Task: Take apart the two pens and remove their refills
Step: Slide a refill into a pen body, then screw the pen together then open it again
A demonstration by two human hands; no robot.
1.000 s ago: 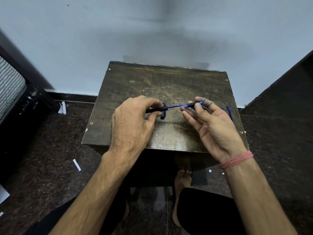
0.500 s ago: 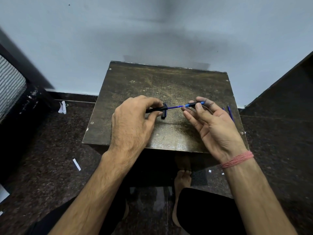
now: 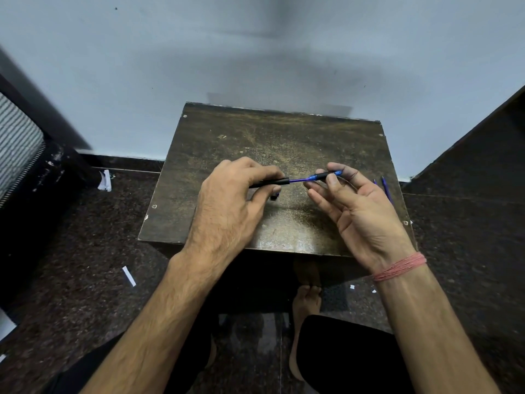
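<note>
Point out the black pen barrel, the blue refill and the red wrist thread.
black pen barrel (image 3: pixel 274 182): head view, open end by the left hand.
blue refill (image 3: pixel 297 180): head view, bare stretch between the hands.
red wrist thread (image 3: pixel 400 267): head view, middle of wrap.

We are looking at a pale blue-grey wall (image 3: pixel 255 52) filling the upper half from ten to two o'clock, soft shadow spreading down its middle. A small, scuffed dark wooden table (image 3: pixel 284 143) is standing at the centre, its far edge lying against the wall. A dark speckled stone floor (image 3: pixel 85 251) is stretching from three round to nine o'clock, with white paper scraps (image 3: pixel 128 276) lying at eight. A ribbed grey panel (image 3: pixel 17 143) in a black frame is showing at nine, and a dark slanted surface (image 3: pixel 483 143) is rising at three.
</note>
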